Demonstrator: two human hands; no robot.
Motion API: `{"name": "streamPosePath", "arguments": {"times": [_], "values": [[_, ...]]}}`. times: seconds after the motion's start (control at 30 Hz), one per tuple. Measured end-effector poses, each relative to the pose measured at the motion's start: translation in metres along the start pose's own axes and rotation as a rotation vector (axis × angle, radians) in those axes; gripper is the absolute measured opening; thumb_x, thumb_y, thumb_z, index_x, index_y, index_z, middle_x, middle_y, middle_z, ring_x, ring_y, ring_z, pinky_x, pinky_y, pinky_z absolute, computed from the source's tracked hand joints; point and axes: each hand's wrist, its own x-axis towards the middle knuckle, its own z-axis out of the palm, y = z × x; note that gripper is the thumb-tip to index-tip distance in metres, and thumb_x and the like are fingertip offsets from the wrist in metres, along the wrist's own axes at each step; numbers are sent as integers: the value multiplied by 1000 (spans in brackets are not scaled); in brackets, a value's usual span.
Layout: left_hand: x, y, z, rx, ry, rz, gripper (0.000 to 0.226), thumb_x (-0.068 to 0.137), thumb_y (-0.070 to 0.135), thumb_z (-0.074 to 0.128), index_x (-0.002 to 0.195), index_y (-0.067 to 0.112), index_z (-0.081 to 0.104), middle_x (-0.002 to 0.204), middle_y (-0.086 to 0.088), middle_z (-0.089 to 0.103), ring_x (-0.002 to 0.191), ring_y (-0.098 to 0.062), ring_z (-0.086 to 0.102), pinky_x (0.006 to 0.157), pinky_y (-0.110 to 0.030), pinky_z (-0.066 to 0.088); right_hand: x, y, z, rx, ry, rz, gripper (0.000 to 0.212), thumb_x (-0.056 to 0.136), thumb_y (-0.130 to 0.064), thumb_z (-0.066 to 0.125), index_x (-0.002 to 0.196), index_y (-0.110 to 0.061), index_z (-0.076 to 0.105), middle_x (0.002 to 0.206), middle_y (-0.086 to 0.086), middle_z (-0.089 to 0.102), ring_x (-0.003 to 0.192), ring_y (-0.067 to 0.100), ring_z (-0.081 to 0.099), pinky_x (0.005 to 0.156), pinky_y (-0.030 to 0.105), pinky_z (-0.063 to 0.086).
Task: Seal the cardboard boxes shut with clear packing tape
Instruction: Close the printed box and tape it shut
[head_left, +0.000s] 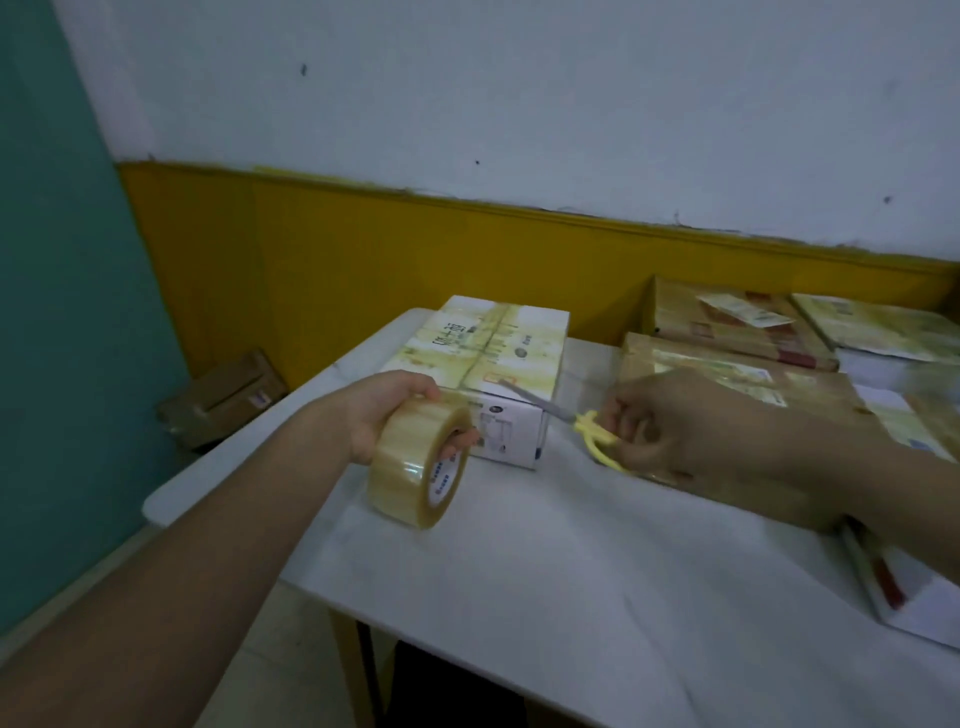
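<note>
A white-topped bench (597, 597) is seen against a wall painted white above and mustard yellow below. Near the far left corner of the bench stands a small white cardboard box with yellowish print (483, 364), its top flaps closed and crossed by strips of glossy tape. Just in front of the box, at its near left corner, a thick roll of clear packing tape (418, 462) is held up on edge by the left hand (387, 415); the thumb is laid over the top of the roll and the fingers are curled through its core, so the hand is closed around the roll. Whether a strip runs from the roll to the box cannot be told. To the right of the box, a pair of scissors with yellow plastic handles (592, 426) is gripped by the right hand (670, 421), the fingers closed through and around the handles; the grey blades are pointed towards the near right edge of the box top and appear to reach it. Further right of the box, several brown cardboard boxes with labels and tape (737, 332) lie flat and close together on the bench. Left of the box, down on the floor by the wall, a brown cardboard carton (223, 400) is seen.
</note>
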Motion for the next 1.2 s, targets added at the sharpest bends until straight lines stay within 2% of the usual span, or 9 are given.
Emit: {"name": "streamPosePath", "arguments": {"times": [0.07, 0.23, 0.37, 0.47, 0.6, 0.77, 0.87, 1.0, 1.2], "values": [[5, 0, 0, 9, 1, -8, 39, 96, 15, 44, 125, -10, 51, 100, -27, 72, 68, -28, 69, 63, -31, 59, 42, -22, -3, 304, 67, 4, 8, 90, -32, 70, 92, -24, 72, 75, -2, 72, 55, 6, 56, 51, 17, 43], [7, -1, 2, 24, 16, -31, 36, 91, 19, 47, 100, -10, 66, 87, -21, 67, 60, -25, 62, 59, -28, 54, 158, -63, 43, 873, 181, 140, 36, 97, -37, 63, 89, -3, 74, 67, 2, 65, 43, 10, 41, 44, 22, 33], [13, 1, -2, -26, -18, -78, 30, 91, 18, 48, 100, -6, 64, 80, -18, 65, 56, -23, 62, 56, -26, 53, 197, -59, 81, 590, 273, 87, 48, 97, -44, 59, 59, -14, 61, 62, 6, 66, 42, 5, 42, 49, 24, 37], [8, 3, -10, 10, -32, -140, 28, 95, 19, 48, 100, -4, 64, 81, -17, 64, 58, -21, 62, 59, -27, 53, 204, -51, 83, 677, 294, 143, 48, 96, -47, 59, 80, -4, 72, 66, 6, 70, 45, 8, 48, 45, 19, 40], [-3, 1, -13, 184, 32, -190, 36, 102, 21, 48, 120, -8, 59, 93, -22, 71, 61, -22, 66, 59, -29, 58, 202, -52, 81, 723, 245, 171, 56, 96, -49, 58, 94, 6, 67, 65, 5, 69, 44, 9, 52, 43, 19, 41], [-6, -3, -9, 212, 54, -135, 43, 104, 21, 42, 135, -9, 46, 99, -26, 73, 60, -22, 67, 55, -28, 58, 176, -50, 36, 871, -125, 161, 72, 86, -77, 40, 102, -10, 60, 80, 0, 55, 47, 12, 32, 47, 22, 30], [-7, -4, -11, 227, 61, -107, 44, 104, 21, 42, 137, -9, 46, 98, -25, 73, 60, -22, 66, 56, -27, 58, 146, -36, -8, 715, -528, 135, 83, 79, -84, 30, 103, -9, 59, 83, 4, 51, 49, 10, 27, 46, 21, 25], [-6, -7, -11, 191, 77, -82, 43, 105, 20, 43, 135, -9, 48, 98, -24, 73, 61, -21, 67, 58, -27, 59, 115, -26, -12, 371, -936, 297, 83, 75, -87, 40, 92, -9, 62, 74, 3, 57, 43, 9, 30, 41, 18, 24], [-8, -7, -8, 184, 98, -86, 40, 104, 21, 43, 126, -10, 54, 90, -23, 73, 56, -21, 66, 53, -27, 57, 122, -38, 24, 371, -877, 419, 80, 62, -85, 43, 81, -9, 61, 67, 3, 54, 39, 7, 25, 39, 13, 20]]}}
